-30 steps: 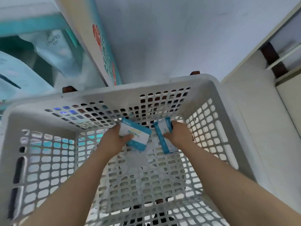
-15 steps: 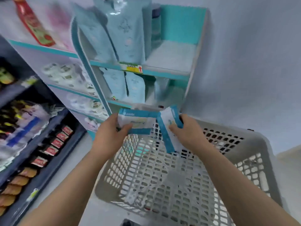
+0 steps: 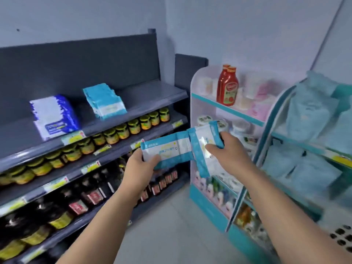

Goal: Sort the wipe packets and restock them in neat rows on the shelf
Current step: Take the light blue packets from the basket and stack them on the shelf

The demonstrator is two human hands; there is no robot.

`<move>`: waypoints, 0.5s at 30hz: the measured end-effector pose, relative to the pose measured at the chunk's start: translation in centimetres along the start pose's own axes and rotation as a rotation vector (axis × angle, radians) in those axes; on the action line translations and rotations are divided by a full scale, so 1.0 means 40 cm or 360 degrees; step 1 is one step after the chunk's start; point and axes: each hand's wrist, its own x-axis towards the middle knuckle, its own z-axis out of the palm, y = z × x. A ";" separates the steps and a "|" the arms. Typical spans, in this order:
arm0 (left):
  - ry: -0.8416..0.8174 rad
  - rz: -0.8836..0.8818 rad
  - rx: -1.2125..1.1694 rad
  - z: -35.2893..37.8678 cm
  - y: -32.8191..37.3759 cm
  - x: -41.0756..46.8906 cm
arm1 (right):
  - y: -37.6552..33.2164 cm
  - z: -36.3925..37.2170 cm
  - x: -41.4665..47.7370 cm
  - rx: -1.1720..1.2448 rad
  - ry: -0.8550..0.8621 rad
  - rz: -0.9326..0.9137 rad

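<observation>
My left hand (image 3: 140,167) grips a white and light-blue wipe packet (image 3: 167,149) held flat at mid-frame. My right hand (image 3: 228,151) grips a second packet of the same kind (image 3: 204,147), tilted on end and touching the first. On the grey top shelf (image 3: 144,96) stands a row of light-blue wipe packets (image 3: 104,101). To its left stands a row of white and dark-blue wipe packets (image 3: 54,116). Both hands hover in front of the lower shelves, below and right of those rows.
Jars with yellow labels (image 3: 118,130) fill the second grey shelf, dark bottles (image 3: 91,195) the ones below. A white and teal rack (image 3: 224,130) with a red ketchup bottle (image 3: 227,86) stands at right, beside a teal rack of pale-blue pouches (image 3: 312,119). The basket's corner (image 3: 341,239) shows bottom right.
Both hands lifted the two packets out of the white basket. The view swung up and left from the basket to the grey shelves.
</observation>
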 end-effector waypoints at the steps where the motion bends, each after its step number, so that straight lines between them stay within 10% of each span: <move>1: 0.0048 0.0008 0.0023 -0.050 0.006 0.034 | -0.034 0.048 0.036 0.0044 -0.0030 -0.0017; 15: 0.0447 -0.0058 -0.0030 -0.366 0.009 0.527 | -0.221 0.501 0.538 0.0108 -0.0477 -0.0281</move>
